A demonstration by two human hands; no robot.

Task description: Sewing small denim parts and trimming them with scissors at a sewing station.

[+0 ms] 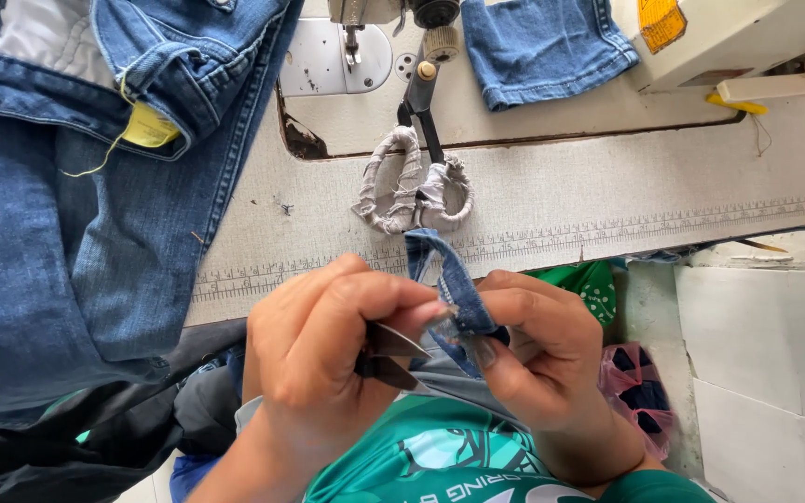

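Observation:
My left hand (319,345) grips a small pair of metal thread snips (391,354), blades pointing right toward a narrow blue denim strip (451,284). My right hand (538,349) pinches the lower end of that strip between thumb and fingers. The strip rises from my fingers toward the table edge. Both hands are held close together above my lap, just in front of the sewing table (607,186).
Large scissors (416,182) with cloth-wrapped handles lie on the table beyond the strip. Blue jeans (67,233) cover the left side. A sewing machine (729,37) stands at the back right, a denim piece (542,47) beside it. A ruler scale (701,222) runs along the table edge.

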